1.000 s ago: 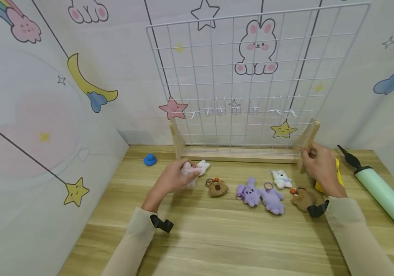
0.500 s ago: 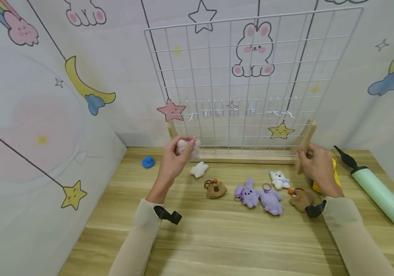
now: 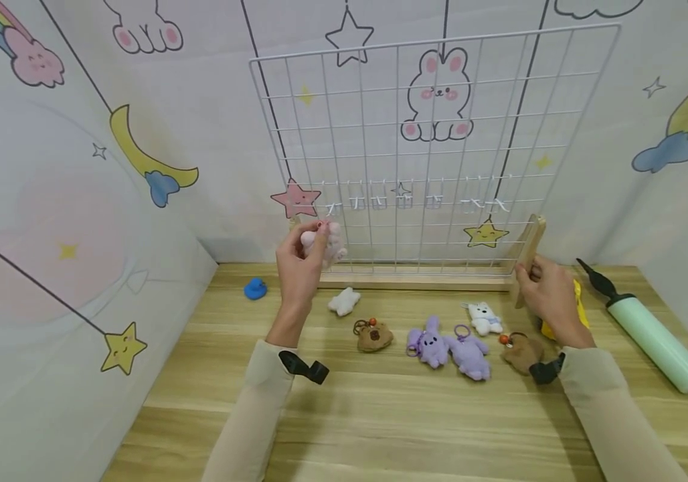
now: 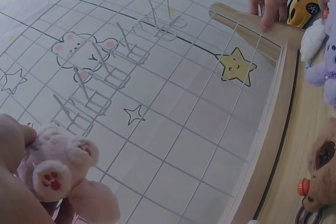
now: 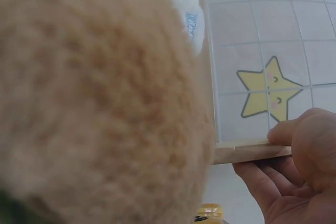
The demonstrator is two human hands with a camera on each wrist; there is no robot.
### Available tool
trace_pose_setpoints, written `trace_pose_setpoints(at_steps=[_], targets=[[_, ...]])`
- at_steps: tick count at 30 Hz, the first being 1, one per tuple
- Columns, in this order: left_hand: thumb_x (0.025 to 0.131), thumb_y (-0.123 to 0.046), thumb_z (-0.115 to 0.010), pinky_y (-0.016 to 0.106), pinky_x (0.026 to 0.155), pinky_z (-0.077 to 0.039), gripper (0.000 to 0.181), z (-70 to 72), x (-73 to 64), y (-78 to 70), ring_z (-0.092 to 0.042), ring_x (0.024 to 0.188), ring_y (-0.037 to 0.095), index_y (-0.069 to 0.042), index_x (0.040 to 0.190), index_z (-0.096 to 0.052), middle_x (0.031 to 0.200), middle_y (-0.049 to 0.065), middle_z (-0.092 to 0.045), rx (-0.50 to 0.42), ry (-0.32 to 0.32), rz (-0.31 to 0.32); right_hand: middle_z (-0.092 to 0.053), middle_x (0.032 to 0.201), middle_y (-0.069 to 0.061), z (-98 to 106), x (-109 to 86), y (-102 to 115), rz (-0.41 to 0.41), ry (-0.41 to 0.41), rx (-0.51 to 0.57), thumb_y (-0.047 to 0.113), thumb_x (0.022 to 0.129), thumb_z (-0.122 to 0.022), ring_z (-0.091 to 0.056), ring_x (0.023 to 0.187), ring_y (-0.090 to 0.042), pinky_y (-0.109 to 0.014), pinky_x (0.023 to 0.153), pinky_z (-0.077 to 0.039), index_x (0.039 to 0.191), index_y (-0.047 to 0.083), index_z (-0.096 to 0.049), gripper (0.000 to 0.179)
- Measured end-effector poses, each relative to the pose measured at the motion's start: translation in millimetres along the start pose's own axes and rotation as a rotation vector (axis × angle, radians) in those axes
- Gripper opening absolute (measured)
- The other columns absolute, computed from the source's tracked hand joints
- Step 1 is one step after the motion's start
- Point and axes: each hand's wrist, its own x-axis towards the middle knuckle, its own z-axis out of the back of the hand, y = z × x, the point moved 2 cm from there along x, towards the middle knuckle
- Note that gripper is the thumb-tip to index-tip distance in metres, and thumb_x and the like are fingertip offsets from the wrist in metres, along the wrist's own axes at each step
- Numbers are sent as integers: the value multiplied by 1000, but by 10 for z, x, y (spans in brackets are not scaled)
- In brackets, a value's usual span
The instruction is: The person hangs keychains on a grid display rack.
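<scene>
My left hand (image 3: 297, 268) holds a pale pink plush keychain (image 3: 333, 246) up in front of the wire grid rack's lower left part. In the left wrist view the pink plush (image 4: 79, 182) shows paw pads, its upper part hidden by the fingers. Clear hooks (image 3: 404, 201) hang in a row across the white wire grid (image 3: 380, 127), just above the plush. At the rack's right end, my right hand (image 3: 551, 294) grips the wooden side support (image 3: 533, 234), thumb on one face and fingers on the other, as the right wrist view shows.
Along the table lie a white plush (image 3: 344, 301), brown plushes (image 3: 374, 337), purple plushes (image 3: 469, 357) and a white bear plush (image 3: 484, 318). A blue toy duck (image 3: 255, 288) sits left; a yellow toy car (image 4: 304, 3) and a green hand pump (image 3: 660, 341) lie right.
My left hand has lifted the pink plush from the table beside the white plush up to the grid. My right hand stays on the wooden support. The head view has shifted slightly.
</scene>
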Motion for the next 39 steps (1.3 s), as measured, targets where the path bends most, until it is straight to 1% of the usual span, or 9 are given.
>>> trace_pose_setpoints(at_steps=[9,15,18,22,26,30,34,36,39], targets=[[107,-32,-71,21,74,-52,26,-29,36,99,-64,95,13,-12,122,-78,114,3,-74,43,-13,46,-81,99,-27,-18,-13,-13,6,-5,-5,22,110,-63,-74,70,-26,-22,48,-45,111,-3,-73,27],[107,-25,-71,33,103,-55,25,-21,59,114,-66,120,16,-13,128,-77,130,6,-74,77,-17,30,-81,99,-27,-17,-6,1,17,-18,-10,23,110,-63,-77,76,-35,-22,51,-46,111,-3,-73,28],[106,-22,-73,44,113,-53,29,14,48,147,-65,125,22,-11,133,-74,137,9,-71,92,-19,36,-81,101,-27,-14,-3,-1,24,-20,-11,23,110,-62,-78,79,-40,-21,53,-46,113,-4,-74,29],[105,-22,-74,51,115,-51,43,96,28,244,-63,126,30,-7,144,-65,143,14,-66,101,-4,65,-80,103,-27,-7,5,0,30,-20,-14,22,109,-63,-79,81,-41,-20,55,-46,114,-3,-74,28],[104,-23,-75,53,113,-52,51,194,-32,384,-63,125,35,-5,149,-57,146,19,-62,144,39,141,-81,100,-26,-4,20,6,28,-18,-22,22,109,-63,-77,77,-37,-22,53,-46,109,-2,-73,26],[104,-18,-73,52,108,-55,48,249,-144,572,-66,121,36,-4,147,-57,141,23,-64,256,116,222,-80,106,-27,6,26,8,19,-19,-26,23,110,-63,-79,86,-44,-29,61,-54,111,-3,-73,27],[105,-15,-72,50,100,-58,39,231,-290,766,-70,111,35,-4,140,-62,122,21,-72,418,274,258,-79,110,-27,12,18,5,5,-17,-26,23,110,-62,-79,94,-48,-40,68,-59,113,-3,-73,29],[104,-15,-73,51,97,-59,36,202,-347,833,-70,110,37,-2,137,-65,119,21,-73,490,370,242,-79,111,-27,10,16,-2,5,-16,-22,23,110,-62,-79,94,-48,-37,66,-59,115,-4,-73,30],[100,-16,-78,55,98,-58,41,154,-409,894,-68,114,38,0,136,-68,127,22,-70,596,516,198,-79,111,-27,-2,19,-17,11,-14,-10,23,110,-63,-79,94,-47,-23,62,-52,116,-4,-73,29]])
